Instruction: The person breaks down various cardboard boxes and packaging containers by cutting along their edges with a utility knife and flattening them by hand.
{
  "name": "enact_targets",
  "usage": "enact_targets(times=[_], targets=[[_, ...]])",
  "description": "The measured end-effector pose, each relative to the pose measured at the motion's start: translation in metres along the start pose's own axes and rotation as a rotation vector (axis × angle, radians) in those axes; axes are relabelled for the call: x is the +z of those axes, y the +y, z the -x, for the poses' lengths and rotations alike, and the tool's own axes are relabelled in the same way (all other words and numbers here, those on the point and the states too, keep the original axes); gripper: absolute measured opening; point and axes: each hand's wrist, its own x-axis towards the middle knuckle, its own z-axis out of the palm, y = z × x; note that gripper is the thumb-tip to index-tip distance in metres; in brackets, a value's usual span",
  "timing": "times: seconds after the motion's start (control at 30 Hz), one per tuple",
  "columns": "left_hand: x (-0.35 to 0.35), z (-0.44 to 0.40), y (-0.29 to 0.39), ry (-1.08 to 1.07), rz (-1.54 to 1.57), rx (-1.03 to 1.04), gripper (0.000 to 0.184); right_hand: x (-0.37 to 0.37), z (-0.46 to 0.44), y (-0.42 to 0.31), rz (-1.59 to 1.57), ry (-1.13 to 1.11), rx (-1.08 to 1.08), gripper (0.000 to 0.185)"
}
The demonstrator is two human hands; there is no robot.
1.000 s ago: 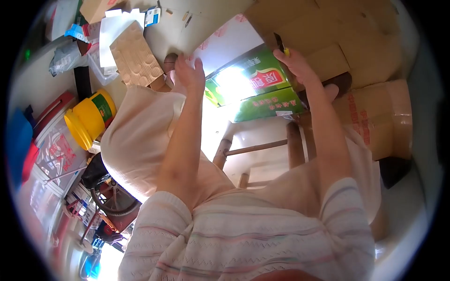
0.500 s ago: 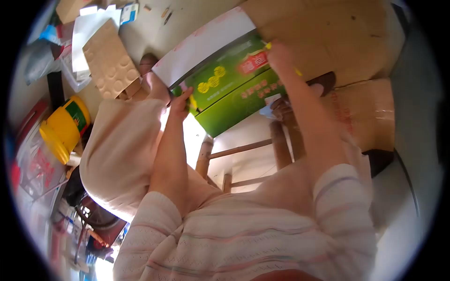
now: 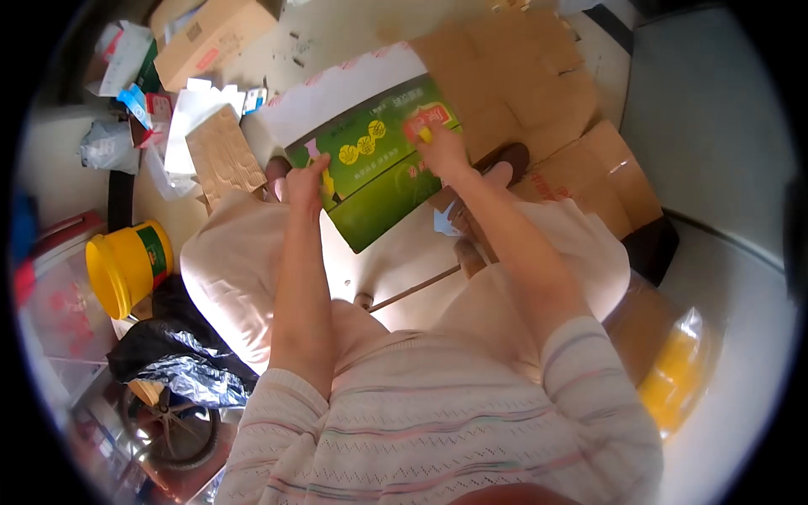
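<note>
Where the view starts at far left, a green-labelled yellow plastic bucket [image 3: 118, 269] sits near the cream-trousered left knee [image 3: 231, 269], with a crumpled black plastic bag [image 3: 151, 341] just nearer. Farther out: flat white cardboard sheet [image 3: 189, 126], then a brown cardboard sheet with a wavy pattern [image 3: 223, 151] beside it. Left hand [image 3: 305, 183] is pinched on the left edge of a glossy green printed cardboard piece [image 3: 370, 172] — thumb on top, fingers hidden. The piece is out in front of the knees, tilted in view, spanning both hands; a white cardboard strip with red print [image 3: 345, 88] runs along its far edge. Right hand [image 3: 442, 153] is curled round a small yellow object [image 3: 425, 135], mostly covered, over the red emblem — can't tell if it's touching. Right of that: large brown cardboard sheet [image 3: 513, 76], red-printed brown carton [image 3: 602, 172], clear bag with yellow contents [image 3: 677, 366].
</note>
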Motion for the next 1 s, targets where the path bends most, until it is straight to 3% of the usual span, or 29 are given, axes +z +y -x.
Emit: enact_targets(times=[0.1, 0.3, 0.5, 0.6, 0.73, 0.77, 0.83, 1.0], targets=[[0.023, 0.017, 0.038, -0.02, -0.158, 0.106, 0.028, -0.01, 0.037, -0.023, 0.053, 0.097, -0.219, 0.044], [0.044, 0.066, 0.075, -0.063, -0.174, 0.174, 0.029, -0.042, 0.076, -0.029, -0.202, 0.046, -0.189, 0.034], [0.072, 0.111, 0.108, -0.242, -0.211, 0.136, 0.024, -0.059, 0.151, -0.076, -0.186, 0.035, -0.334, 0.068], [0.087, 0.119, 0.123, -0.452, -0.038, 0.041, 0.022, -0.075, 0.17, -0.083, -0.01, 0.069, -0.368, 0.087], [0.114, 0.138, 0.139, -0.577, -0.042, -0.013, 0.028, -0.105, 0.183, -0.091, 0.241, 0.089, -0.352, 0.066], [0.122, 0.141, 0.141, -0.679, 0.03, 0.0, 0.03, -0.114, 0.186, -0.092, 0.267, 0.24, -0.406, 0.051], [0.135, 0.146, 0.144, -0.876, 0.182, 0.03, 0.035, -0.141, 0.174, -0.094, 0.203, 0.321, -0.258, 0.039], [0.121, 0.154, 0.164, -0.85, 0.013, 0.185, 0.039, -0.23, 0.146, -0.067, -0.077, 0.448, -0.297, 0.026]])
